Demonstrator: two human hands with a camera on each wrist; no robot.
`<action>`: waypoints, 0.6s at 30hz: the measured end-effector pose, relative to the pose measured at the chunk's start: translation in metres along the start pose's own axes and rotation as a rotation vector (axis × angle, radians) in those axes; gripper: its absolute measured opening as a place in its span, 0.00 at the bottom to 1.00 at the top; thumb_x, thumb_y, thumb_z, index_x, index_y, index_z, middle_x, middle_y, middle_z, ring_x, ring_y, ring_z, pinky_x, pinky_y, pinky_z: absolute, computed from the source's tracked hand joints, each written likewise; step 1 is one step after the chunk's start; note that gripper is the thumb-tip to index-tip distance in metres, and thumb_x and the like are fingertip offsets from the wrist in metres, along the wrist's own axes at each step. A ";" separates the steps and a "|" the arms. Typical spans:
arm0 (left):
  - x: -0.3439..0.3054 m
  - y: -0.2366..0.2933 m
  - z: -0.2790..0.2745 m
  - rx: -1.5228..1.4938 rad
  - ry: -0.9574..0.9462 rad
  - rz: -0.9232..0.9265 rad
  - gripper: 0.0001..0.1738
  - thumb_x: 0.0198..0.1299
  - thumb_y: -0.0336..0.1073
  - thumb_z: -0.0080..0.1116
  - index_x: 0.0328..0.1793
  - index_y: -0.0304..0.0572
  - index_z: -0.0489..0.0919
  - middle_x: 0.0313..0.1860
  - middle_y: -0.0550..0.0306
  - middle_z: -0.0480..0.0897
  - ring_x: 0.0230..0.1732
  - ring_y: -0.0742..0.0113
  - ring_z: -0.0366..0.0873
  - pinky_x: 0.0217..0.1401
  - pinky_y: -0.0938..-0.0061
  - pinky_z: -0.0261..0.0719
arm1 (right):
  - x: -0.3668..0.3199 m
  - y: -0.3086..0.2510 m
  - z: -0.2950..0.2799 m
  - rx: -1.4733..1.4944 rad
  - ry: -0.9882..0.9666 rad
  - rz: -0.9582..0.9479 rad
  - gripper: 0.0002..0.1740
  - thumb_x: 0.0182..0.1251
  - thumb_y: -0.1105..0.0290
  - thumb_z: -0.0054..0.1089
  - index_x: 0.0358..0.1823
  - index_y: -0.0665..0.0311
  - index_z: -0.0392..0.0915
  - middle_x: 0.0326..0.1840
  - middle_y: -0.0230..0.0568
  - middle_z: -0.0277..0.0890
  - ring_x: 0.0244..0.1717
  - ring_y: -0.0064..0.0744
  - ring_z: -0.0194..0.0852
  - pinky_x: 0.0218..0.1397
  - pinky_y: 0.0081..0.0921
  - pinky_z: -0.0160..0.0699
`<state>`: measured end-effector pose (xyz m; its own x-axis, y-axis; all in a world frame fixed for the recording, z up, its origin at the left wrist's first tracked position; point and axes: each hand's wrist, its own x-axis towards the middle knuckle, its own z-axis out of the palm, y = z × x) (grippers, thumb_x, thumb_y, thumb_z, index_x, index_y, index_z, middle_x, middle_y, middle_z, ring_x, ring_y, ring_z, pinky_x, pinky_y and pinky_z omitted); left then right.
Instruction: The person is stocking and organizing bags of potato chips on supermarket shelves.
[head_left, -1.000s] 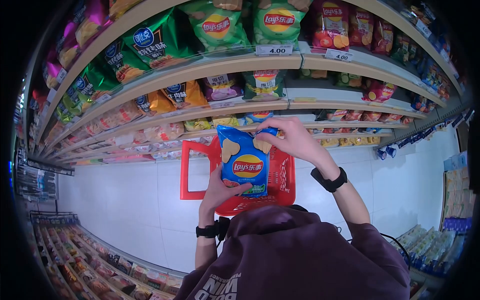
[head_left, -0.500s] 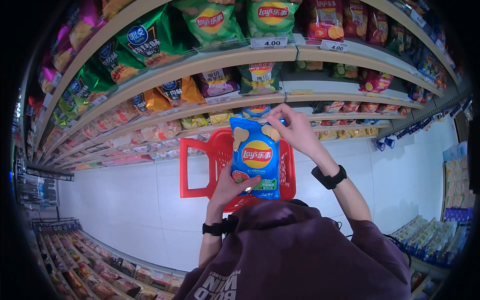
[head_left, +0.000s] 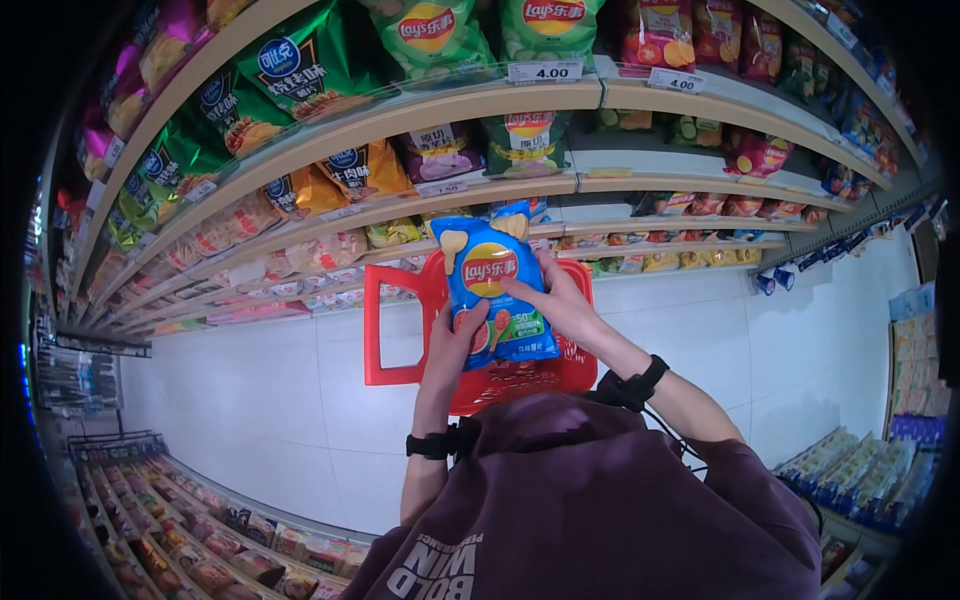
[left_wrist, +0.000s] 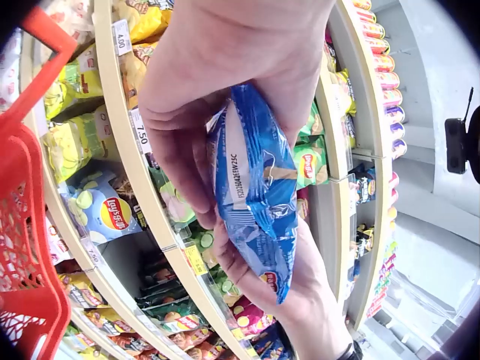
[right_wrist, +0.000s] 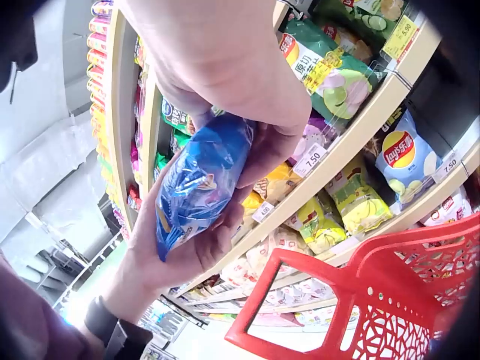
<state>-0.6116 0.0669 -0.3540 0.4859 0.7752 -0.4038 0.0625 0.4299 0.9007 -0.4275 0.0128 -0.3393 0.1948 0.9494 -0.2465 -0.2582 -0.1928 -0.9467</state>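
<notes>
A blue Lay's bag [head_left: 490, 285] is held up in both hands above the red basket [head_left: 375, 376]. The left hand [head_left: 455, 345] grips its lower left side, thumb across the front. My right hand [head_left: 560, 305] holds the right side with the thumb on the front. In the left wrist view, the bag's crimped end [left_wrist: 255, 195] shows between the left hand [left_wrist: 232, 52] above and the right hand [left_wrist: 300, 285] below. The right wrist view shows the bag [right_wrist: 202, 180] between the right hand [right_wrist: 225, 67] and the left hand [right_wrist: 172, 262].
Shelves [head_left: 470, 118] of chip bags curve across the front, with green bags [head_left: 430, 40] on the upper level and price tags along the edges. Pale floor tiles [head_left: 250, 400] lie on both sides of the basket. More racks [head_left: 200, 510] stand at the lower left and lower right.
My right hand has moved from the bag's top right corner down to its right side. The bag has risen and shifted, first right, then back left, with the left hand still gripping it.
</notes>
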 end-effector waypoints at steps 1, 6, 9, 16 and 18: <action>0.000 -0.001 -0.001 -0.022 -0.004 -0.003 0.29 0.68 0.46 0.60 0.66 0.33 0.68 0.55 0.48 0.81 0.52 0.64 0.83 0.53 0.70 0.84 | -0.001 0.002 0.000 -0.001 -0.013 -0.011 0.40 0.67 0.56 0.67 0.71 0.71 0.58 0.56 0.44 0.78 0.55 0.27 0.78 0.57 0.26 0.79; -0.005 -0.005 -0.001 -0.194 0.018 0.015 0.28 0.69 0.45 0.59 0.66 0.33 0.69 0.55 0.48 0.81 0.53 0.63 0.83 0.53 0.70 0.84 | -0.004 0.016 -0.004 -0.070 -0.122 0.026 0.37 0.68 0.57 0.66 0.70 0.69 0.60 0.60 0.44 0.76 0.57 0.25 0.77 0.59 0.27 0.78; -0.008 -0.003 -0.001 -0.094 0.027 0.067 0.26 0.68 0.43 0.60 0.65 0.34 0.70 0.55 0.49 0.82 0.53 0.64 0.83 0.54 0.70 0.83 | -0.011 0.008 -0.002 -0.104 -0.093 0.021 0.35 0.69 0.57 0.65 0.69 0.67 0.61 0.61 0.44 0.76 0.57 0.24 0.76 0.59 0.25 0.77; -0.016 -0.002 0.001 0.005 -0.066 0.077 0.30 0.62 0.40 0.68 0.65 0.33 0.70 0.56 0.49 0.81 0.55 0.66 0.81 0.57 0.71 0.81 | -0.001 -0.005 -0.011 0.037 -0.053 -0.200 0.26 0.68 0.68 0.67 0.63 0.66 0.67 0.56 0.41 0.80 0.55 0.22 0.79 0.58 0.21 0.78; -0.018 -0.004 0.004 -0.001 -0.064 0.108 0.32 0.60 0.39 0.71 0.65 0.33 0.70 0.55 0.49 0.82 0.55 0.65 0.81 0.58 0.71 0.81 | -0.003 -0.004 -0.008 0.088 -0.002 -0.182 0.24 0.67 0.72 0.67 0.62 0.66 0.68 0.55 0.39 0.81 0.53 0.23 0.80 0.58 0.21 0.79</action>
<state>-0.6165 0.0495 -0.3497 0.5447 0.7856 -0.2936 0.0063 0.3462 0.9381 -0.4201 0.0083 -0.3365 0.2441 0.9671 -0.0720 -0.3009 0.0049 -0.9536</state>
